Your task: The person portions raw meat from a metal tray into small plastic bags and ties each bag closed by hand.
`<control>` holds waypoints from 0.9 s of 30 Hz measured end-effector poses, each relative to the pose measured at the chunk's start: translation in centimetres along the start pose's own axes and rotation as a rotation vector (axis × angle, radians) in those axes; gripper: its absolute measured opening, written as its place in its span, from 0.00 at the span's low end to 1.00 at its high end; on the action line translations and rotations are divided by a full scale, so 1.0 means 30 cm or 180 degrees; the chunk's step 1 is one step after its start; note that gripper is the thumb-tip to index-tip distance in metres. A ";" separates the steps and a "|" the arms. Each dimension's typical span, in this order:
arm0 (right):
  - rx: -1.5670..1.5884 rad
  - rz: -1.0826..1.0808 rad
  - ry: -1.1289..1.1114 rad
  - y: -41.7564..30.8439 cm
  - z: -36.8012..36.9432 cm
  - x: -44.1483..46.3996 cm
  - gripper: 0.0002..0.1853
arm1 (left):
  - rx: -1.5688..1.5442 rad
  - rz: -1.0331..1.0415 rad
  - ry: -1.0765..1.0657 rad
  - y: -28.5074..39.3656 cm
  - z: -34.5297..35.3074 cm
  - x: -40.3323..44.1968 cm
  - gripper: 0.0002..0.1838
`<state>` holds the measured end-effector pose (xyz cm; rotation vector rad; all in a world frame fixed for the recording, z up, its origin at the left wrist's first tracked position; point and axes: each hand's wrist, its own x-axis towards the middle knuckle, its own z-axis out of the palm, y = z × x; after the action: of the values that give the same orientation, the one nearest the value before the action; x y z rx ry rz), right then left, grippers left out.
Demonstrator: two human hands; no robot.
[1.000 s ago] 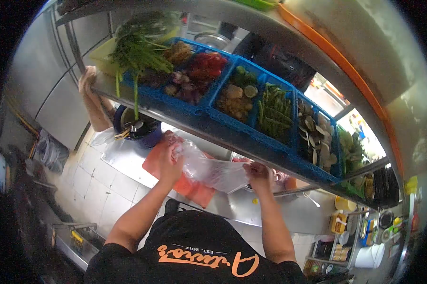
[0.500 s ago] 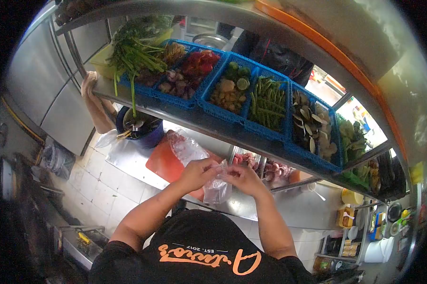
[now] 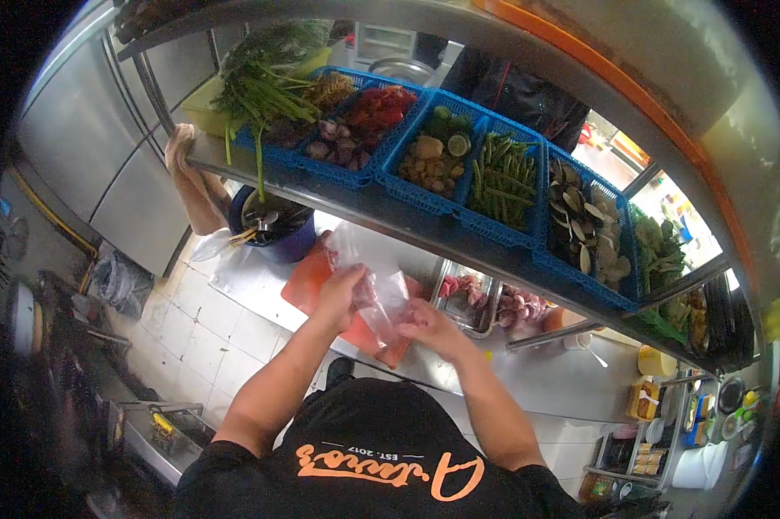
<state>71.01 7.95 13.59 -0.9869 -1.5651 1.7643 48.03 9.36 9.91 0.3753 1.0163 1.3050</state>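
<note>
A clear plastic bag (image 3: 385, 298) hangs between my hands over a red cutting board (image 3: 303, 284) on the steel counter. My left hand (image 3: 344, 296) is closed on the bag's left side, where something pinkish shows through the plastic. On the other side, my right hand (image 3: 428, 327) pinches the bag's lower right edge. Just right of the board, a metal tray (image 3: 464, 298) holds pieces of raw meat, with more sliced meat (image 3: 520, 311) beside it.
Blue baskets (image 3: 424, 164) of vegetables, limes and shells line the shelf (image 3: 355, 201) above the counter. A dark blue bucket (image 3: 284, 240) with utensils stands at the left. Another person's arm (image 3: 195, 182) reaches to the shelf's left end. Leafy stalks (image 3: 258, 108) hang over the shelf edge.
My hands came together at the bag, then moved apart again. The bag is now held up between them, higher over the board. The view has shifted slightly.
</note>
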 end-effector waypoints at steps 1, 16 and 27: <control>0.0407 0.0343 0.0156 0.086 -0.002 0.015 0.22 | -0.0121 -0.0026 0.0164 -0.009 -0.020 0.015 0.09; -0.0072 -0.0139 0.1498 0.139 0.057 0.088 0.11 | 0.2501 0.2496 0.0498 0.029 0.019 -0.277 0.08; -0.1461 -0.0517 0.0549 0.244 0.042 0.088 0.18 | -0.0918 -0.0686 -0.0190 -0.003 0.015 -0.267 0.11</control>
<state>68.87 8.33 6.01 -1.1481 -1.9181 1.1990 48.99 2.16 13.30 0.0814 0.7810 1.2156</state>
